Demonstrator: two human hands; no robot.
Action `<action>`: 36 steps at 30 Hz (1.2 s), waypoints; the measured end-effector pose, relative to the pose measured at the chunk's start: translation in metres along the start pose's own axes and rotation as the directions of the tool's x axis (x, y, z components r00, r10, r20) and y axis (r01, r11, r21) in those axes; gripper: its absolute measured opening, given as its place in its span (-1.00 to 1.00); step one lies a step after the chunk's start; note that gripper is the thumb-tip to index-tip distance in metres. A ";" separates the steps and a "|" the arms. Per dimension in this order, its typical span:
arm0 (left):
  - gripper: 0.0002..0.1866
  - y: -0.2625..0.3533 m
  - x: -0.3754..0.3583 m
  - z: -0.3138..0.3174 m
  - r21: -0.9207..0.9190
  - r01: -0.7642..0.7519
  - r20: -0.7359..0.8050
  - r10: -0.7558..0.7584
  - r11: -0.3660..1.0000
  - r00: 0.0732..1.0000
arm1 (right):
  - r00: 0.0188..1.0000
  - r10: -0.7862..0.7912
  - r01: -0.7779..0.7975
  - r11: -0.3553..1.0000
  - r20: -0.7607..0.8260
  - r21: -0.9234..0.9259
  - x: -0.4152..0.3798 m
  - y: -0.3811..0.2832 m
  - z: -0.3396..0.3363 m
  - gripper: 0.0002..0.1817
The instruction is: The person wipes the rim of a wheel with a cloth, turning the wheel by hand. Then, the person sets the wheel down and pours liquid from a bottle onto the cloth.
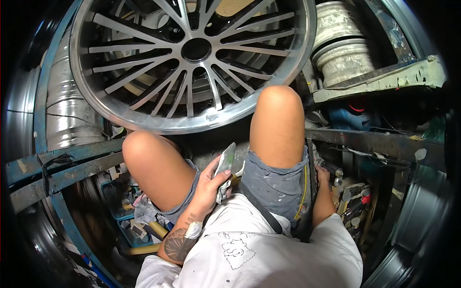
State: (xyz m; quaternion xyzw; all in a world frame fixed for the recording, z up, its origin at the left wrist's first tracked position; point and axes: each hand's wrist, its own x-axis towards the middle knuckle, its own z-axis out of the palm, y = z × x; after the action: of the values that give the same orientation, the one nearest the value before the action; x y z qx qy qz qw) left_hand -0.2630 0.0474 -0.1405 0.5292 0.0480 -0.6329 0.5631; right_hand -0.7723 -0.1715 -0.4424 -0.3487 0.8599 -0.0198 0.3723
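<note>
My left hand (211,185) is closed around a flat, pale grey-green piece (227,159) with a tapered upper end, and crumpled whitish material hangs below it. Its exact kind I cannot make out. Low on the right side, my right hand (322,176) reaches down beside a small metal cylindrical tool (335,169); its fingers are mostly hidden, and whether they grip the tool does not show. Ahead of my knees stands a large multi-spoke wheel rim (201,126) with a polished lip and a dark centre hole. Neither hand touches it.
Scuffed metal rims (343,60) are stacked at the back right, beside a pale ledge (384,79). Blue metal frame bars (72,156) run along the left, above a blue basket (115,201) of small items. Bottles and cans (353,201) crowd the right. A yellow cord (305,187) hangs by my right thigh.
</note>
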 end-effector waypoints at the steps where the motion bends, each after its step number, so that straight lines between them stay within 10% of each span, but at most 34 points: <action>1: -0.37 0.000 0.000 -0.001 -0.016 0.003 0.016 -0.003 1.000 1.000 | 0.999 0.034 -0.034 0.999 -0.008 0.026 -0.009 -0.005 -0.002 -0.59; 8: -0.36 -0.001 0.002 -0.003 -0.060 0.014 0.061 -0.010 0.998 0.998 | 0.950 -0.258 0.225 0.956 -0.176 -0.189 0.041 0.041 0.012 -0.59; 23: -0.39 -0.003 0.002 -0.002 -0.051 -0.004 0.056 0.007 0.999 0.998 | 0.981 0.025 -0.124 0.842 -0.193 -0.524 0.025 -0.013 0.009 -0.31; 28: -0.37 0.000 -0.001 -0.004 -0.107 0.018 0.084 -0.009 0.994 0.996 | 0.987 -0.056 0.092 0.966 -0.152 0.241 0.001 -0.008 0.005 -0.57; 34: -0.29 0.012 -0.008 -0.008 -0.271 0.240 0.298 -0.156 0.932 0.942 | 0.719 -0.665 0.650 0.542 -0.200 0.532 -0.231 -0.141 -0.008 -0.82; 36: -0.26 0.014 -0.009 -0.012 -0.254 0.296 0.394 -0.181 0.921 0.901 | 0.463 -0.860 0.770 0.271 -0.215 0.577 -0.301 -0.188 -0.017 -0.80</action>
State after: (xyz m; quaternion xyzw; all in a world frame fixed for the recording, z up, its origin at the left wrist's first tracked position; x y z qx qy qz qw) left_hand -0.2464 0.0557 -0.1316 0.2988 0.1067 -0.7691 0.5548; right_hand -0.5293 -0.1325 -0.1858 -0.6012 0.4713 -0.4558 0.4568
